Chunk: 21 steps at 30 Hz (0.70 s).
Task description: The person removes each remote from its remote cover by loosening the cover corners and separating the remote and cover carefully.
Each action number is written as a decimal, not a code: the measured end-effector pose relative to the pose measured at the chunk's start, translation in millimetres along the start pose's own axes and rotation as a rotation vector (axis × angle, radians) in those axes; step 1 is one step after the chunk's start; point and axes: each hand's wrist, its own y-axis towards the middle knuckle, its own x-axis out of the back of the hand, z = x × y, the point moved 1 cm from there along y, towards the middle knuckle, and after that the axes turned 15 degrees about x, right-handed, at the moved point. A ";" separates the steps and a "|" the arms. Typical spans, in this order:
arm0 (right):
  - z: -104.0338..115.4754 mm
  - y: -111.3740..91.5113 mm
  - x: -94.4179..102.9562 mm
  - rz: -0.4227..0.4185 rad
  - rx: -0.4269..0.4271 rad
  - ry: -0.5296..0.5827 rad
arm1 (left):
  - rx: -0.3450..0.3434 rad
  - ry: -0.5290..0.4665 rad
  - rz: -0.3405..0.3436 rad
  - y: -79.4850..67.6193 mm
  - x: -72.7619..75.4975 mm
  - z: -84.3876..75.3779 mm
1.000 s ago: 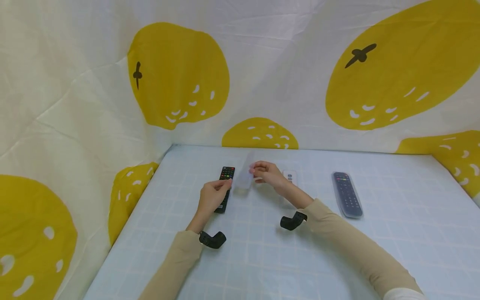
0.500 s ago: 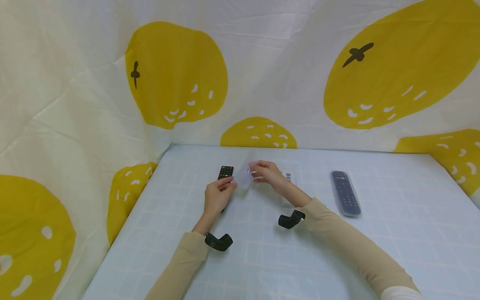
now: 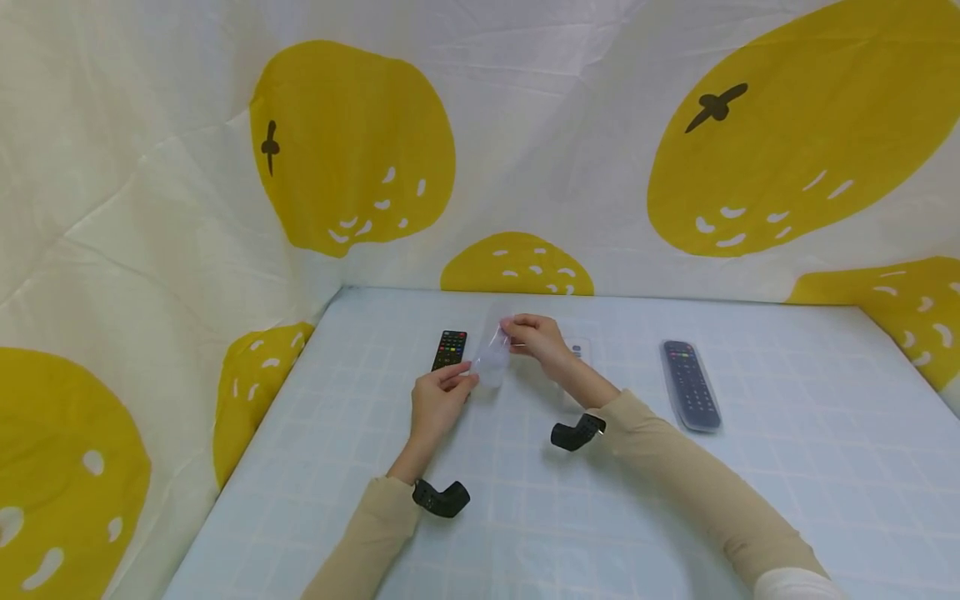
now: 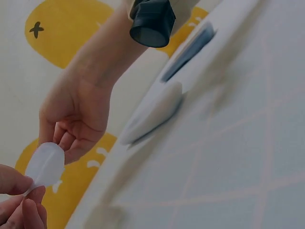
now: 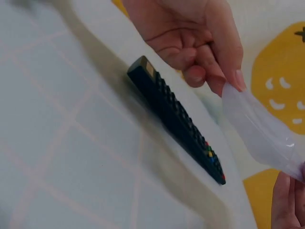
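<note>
Head view: fruit-print cloth point(image 3: 517, 167) backs the checked table point(image 3: 517, 500).

On the table point(image 3: 525, 517), a grey remote point(image 3: 692, 386) is lying between the middle and the right edge. A white remote point(image 3: 584, 353) is lying at its left, well apart. Behind the far edge, a curtain point(image 3: 540, 150) is showing yellow fruits point(image 3: 360, 150).

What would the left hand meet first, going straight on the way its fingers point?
Beyond the translucent film it pinches, the left hand would likely meet the right hand first; depth is hard to judge in the head view.
</note>
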 end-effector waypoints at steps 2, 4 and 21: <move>-0.5 1.1 -1.7 -0.014 -0.012 0.016 | 0.017 -0.016 0.001 -0.8 -0.1 1.2; -0.3 1.6 -2.7 -0.023 -0.019 0.020 | 0.027 -0.033 -0.002 -1.8 0.1 2.2; 1.2 -0.4 -14.0 -0.181 0.015 0.046 | 0.093 -0.164 -0.020 -11.6 1.0 9.0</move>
